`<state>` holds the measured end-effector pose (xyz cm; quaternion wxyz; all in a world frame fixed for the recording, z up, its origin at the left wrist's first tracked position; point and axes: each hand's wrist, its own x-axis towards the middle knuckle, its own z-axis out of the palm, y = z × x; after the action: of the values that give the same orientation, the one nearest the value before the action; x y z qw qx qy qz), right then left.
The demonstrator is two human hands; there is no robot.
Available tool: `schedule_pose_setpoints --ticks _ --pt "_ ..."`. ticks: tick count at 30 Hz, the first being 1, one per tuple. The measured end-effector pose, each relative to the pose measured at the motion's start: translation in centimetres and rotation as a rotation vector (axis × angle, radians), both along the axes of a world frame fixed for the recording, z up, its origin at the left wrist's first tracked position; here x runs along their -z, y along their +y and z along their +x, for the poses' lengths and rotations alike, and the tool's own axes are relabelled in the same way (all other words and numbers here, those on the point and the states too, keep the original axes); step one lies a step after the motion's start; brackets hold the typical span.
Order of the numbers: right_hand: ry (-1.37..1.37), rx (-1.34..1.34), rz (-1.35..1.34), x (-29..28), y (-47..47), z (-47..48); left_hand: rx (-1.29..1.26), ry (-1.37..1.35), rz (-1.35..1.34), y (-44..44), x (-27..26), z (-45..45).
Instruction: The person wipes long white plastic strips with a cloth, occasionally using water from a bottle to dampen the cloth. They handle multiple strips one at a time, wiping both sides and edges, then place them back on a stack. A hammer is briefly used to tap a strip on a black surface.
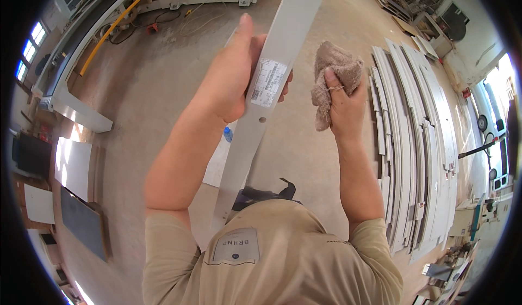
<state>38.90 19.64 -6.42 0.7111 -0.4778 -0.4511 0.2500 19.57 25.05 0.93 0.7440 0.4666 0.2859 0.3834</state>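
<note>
A long, pale grey flat panel strip (pixel 285 31) slants from the top of the view down to my waist. My left hand (pixel 244 68) holds it from beneath, thumb up along its left side and fingertips showing at its right edge. A white printed label (pixel 268 82) sticks to the strip beside that hand, and a round hole lies just below it. To the right of the strip, apart from it, my right hand (pixel 346 97) grips a crumpled brown terry cloth (pixel 336 68), the thumb pressed on top.
Stacked long white panels (pixel 420 141) lie on the floor at the right. A machine with a long bed (pixel 81 27) and a yellow bar (pixel 118 25) stands at the upper left. Flat boards (pixel 83 223) are at the lower left. A blue bottle cap (pixel 228 133) shows behind the strip.
</note>
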Motion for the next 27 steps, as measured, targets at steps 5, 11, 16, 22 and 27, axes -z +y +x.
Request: schedule_pose_setpoints --ticks 5,11,16,22,27 --pt "0.211 -0.056 0.016 -1.4 -0.4 0.4 0.08 -0.066 -0.003 0.1 0.1 0.1" --pt "0.15 -0.165 0.181 -4.1 -0.3 -1.8 0.19 -0.09 0.065 0.6 1.4 0.6" --pt "-0.01 0.019 0.256 -4.4 1.2 -2.1 0.27 -0.123 0.069 1.0 2.3 0.6" --pt "-0.559 0.401 0.628 -4.1 2.6 -2.3 0.241 -0.088 0.044 0.9 2.3 0.9" --pt "-0.969 0.484 0.632 -4.0 2.8 -3.3 0.165 -0.083 -0.004 0.5 2.0 0.8"
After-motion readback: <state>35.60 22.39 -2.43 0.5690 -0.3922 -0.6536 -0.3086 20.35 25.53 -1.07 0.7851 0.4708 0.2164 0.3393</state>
